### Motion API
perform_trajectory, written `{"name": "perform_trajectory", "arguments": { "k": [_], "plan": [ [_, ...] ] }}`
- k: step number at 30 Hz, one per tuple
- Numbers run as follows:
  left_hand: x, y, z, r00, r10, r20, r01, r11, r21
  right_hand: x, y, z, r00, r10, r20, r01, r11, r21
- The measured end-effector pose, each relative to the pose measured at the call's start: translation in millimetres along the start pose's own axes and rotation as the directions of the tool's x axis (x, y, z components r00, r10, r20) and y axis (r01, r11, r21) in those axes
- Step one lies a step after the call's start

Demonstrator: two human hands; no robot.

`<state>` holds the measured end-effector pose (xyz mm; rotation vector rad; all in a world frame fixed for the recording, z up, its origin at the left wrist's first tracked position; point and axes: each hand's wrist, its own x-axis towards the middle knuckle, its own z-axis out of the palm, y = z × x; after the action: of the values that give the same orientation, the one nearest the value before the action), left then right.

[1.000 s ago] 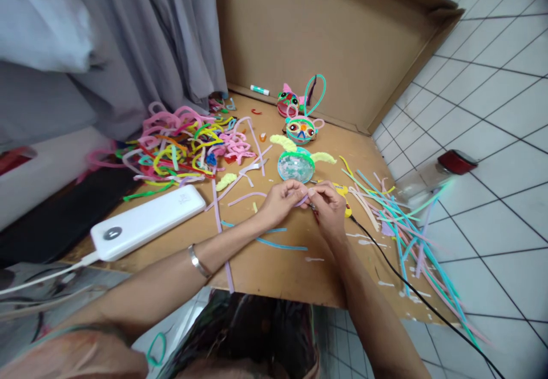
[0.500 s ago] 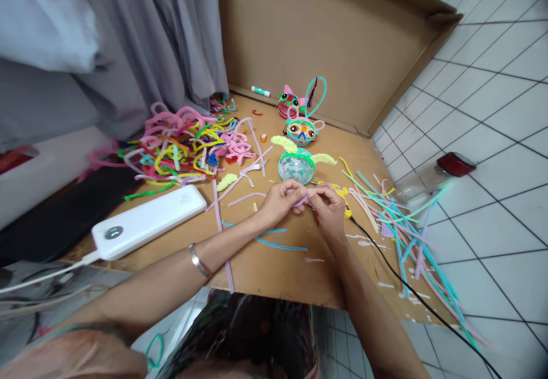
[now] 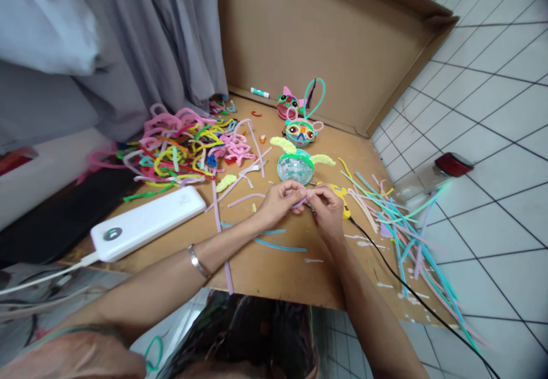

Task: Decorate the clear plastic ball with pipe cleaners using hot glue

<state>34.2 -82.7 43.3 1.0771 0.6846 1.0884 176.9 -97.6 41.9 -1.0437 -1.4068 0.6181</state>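
Note:
Between my fingertips is a short purple pipe cleaner (image 3: 300, 201). My left hand (image 3: 280, 202) pinches one end, and my right hand (image 3: 324, 202) is closed on the other; a dark tool partly shows under the right fingers, too hidden to name. Just beyond my hands sits a round clear-and-teal lantern (image 3: 295, 169) with a green rim and two pale yellow fuzzy ears. A yellow glue gun (image 3: 346, 203) lies right behind my right hand, partly covered by it. Blue pipe cleaners (image 3: 280, 246) lie below my wrists, and a long purple one (image 3: 217, 210) is left of my left hand.
A tangled heap of coloured pipe cleaners (image 3: 180, 145) fills the back left, beside a white power bank (image 3: 148, 224). More straight pipe cleaners (image 3: 406, 236) spread over the right edge. Two animal-faced lanterns (image 3: 301, 132) stand behind, near the cardboard wall (image 3: 317, 42). A black cord (image 3: 394, 276) runs off right.
Both hands keep their pinch on the purple pipe cleaner, with hardly any movement. The whole view has shifted very slightly.

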Motion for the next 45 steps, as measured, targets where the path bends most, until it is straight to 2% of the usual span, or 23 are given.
{"name": "perform_trajectory", "arguments": {
  "k": [12,20,28,35,45],
  "plan": [
    [0.1,-1.4,-0.2,0.998,-0.052,0.024,0.050,0.995,0.085,-1.3,0.5,0.9,1.000,0.010,-0.011,-0.011,1.000,-0.020],
    [0.8,-4.2,-2.9,0.999,-0.034,0.041,0.029,0.994,0.106,-1.4,3.9,-0.4,1.000,0.008,0.007,-0.008,0.999,-0.031],
    [-0.2,1.2,-1.3,0.999,-0.044,0.028,0.040,0.991,0.130,-1.5,1.7,-1.5,0.999,-0.036,-0.001,0.036,0.997,-0.061],
    [-0.3,3.0,-1.3,1.000,0.006,-0.003,-0.005,0.984,0.177,-2.3,-0.6,-1.8,0.996,-0.079,0.035,0.081,0.995,-0.061],
    [-0.9,1.8,-4.7,0.998,0.061,-0.022,-0.052,0.958,0.281,-1.3,3.0,-5.8,0.992,-0.063,0.108,0.072,0.994,-0.086]
  ]
}}
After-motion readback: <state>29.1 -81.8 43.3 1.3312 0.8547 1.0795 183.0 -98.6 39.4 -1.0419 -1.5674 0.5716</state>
